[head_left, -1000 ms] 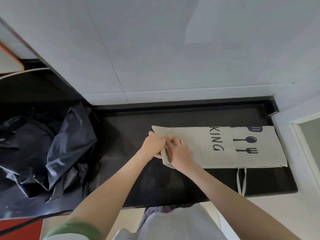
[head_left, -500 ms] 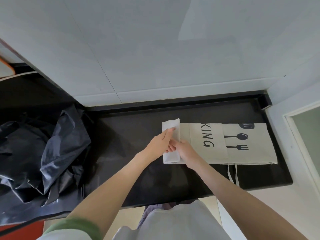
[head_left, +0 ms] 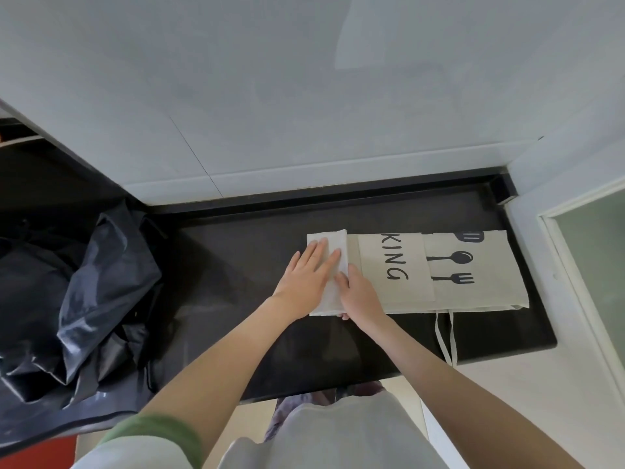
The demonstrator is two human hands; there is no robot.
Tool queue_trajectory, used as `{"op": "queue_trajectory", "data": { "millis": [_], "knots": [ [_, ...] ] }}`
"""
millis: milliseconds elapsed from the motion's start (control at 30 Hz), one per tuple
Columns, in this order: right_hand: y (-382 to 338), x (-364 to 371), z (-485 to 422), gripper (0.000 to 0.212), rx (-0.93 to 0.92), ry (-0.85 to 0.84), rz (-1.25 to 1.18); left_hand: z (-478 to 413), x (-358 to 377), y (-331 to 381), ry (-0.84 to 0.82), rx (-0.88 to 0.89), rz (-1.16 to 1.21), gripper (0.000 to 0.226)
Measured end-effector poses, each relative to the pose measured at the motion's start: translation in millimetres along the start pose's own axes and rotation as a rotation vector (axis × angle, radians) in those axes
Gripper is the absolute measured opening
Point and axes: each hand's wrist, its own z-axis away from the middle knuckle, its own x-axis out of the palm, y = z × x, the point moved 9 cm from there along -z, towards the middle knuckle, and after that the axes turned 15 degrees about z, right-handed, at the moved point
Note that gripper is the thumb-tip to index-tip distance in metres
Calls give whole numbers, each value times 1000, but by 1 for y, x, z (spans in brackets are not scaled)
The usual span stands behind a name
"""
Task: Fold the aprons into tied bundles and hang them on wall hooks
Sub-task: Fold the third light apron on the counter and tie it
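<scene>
A beige apron (head_left: 473,275) printed with "KING" and black utensil shapes lies folded into a long strip on the black counter (head_left: 236,282). Its left end is turned over into a narrow white flap (head_left: 333,240). My left hand (head_left: 309,277) lies flat on that flap with fingers spread. My right hand (head_left: 360,294) presses the flap's right edge, thumb tucked under the near edge. Two thin white ties (head_left: 446,336) hang off the counter's front edge.
A crumpled black plastic sheet or bag (head_left: 77,299) fills the left part of the counter. A pale tiled wall (head_left: 304,96) rises behind. A white frame with a greenish pane (head_left: 595,258) stands at the right. No hooks are in view.
The apron's left end has been folded over to the right into a narrow flap. My left hand has gone from pinching the edge to lying flat on the flap.
</scene>
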Motion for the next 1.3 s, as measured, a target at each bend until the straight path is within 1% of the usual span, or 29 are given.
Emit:
{"op": "queue_trajectory", "data": {
  "millis": [67,133,233,267,300,333,367,400,433,467,500,533,600,633,700,733,867,933,967,1000,1067,1133,1167,1200,1267,1300],
  "knots": [
    [5,1,0,26,24,-15,12,-2,8,-2,-44,0,-47,60],
    [5,-3,2,29,9,14,44,-1,11,-5,-50,0,-74,58],
    [8,-15,5,41,-65,122,335,-1,19,-5,-46,0,-118,61],
    [7,-16,6,41,-113,140,421,-2,23,-6,-57,-10,-97,64],
    [7,-13,7,38,-167,137,488,-4,23,-4,-55,-27,-20,71],
    [8,-9,8,32,-214,114,550,-5,18,-1,19,-52,118,78],
    [8,-6,8,26,-253,95,605,-3,6,0,166,-101,298,81],
    [8,-4,8,23,-279,88,647,1,-8,-6,336,-194,478,77],
    [8,-3,7,22,-290,88,665,8,-17,-16,467,-339,656,70],
    [8,-3,7,22,-293,91,670,16,-19,-25,515,-507,797,63],
    [6,-4,6,22,-295,94,663,19,-13,-32,479,-647,887,56],
    [6,-5,6,21,-290,92,651,19,-7,-32,386,-731,925,49],
    [5,-7,4,22,-274,91,621,14,3,-29,207,-774,944,36],
    [7,-8,4,21,-264,82,611,13,7,-27,144,-771,953,30],
    [8,-10,4,19,-251,72,567,10,14,-21,68,-716,971,24],
    [8,-10,3,19,-243,65,533,9,14,-19,69,-680,984,22],
    [4,-10,-1,24,-224,94,397,12,2,-10,144,-588,1082,24],
    [-2,-8,0,30,-213,67,342,12,-8,-1,165,-545,1059,19],
    [-4,-8,1,34,-231,53,265,11,-12,4,173,-526,1079,17],
    [-7,-10,3,37,-218,35,108,11,-14,9,179,-510,1145,17],
    [-10,-17,8,35,-159,15,-331,11,-15,18,187,-497,1331,19],
    [-3,-18,7,18,-74,-21,-638,11,-16,21,184,-509,1374,24],
    [-2,-19,8,12,-66,-46,-688,11,-16,22,178,-503,1355,27],
    [-1,-20,8,14,-57,-82,-696,10,-17,24,167,-486,1327,31],
    [8,-21,5,31,-5,-108,-608,9,-19,31,115,-436,1202,46],
    [17,-20,2,33,31,-98,-560,8,-20,34,97,-411,1118,50]
  ]
}}
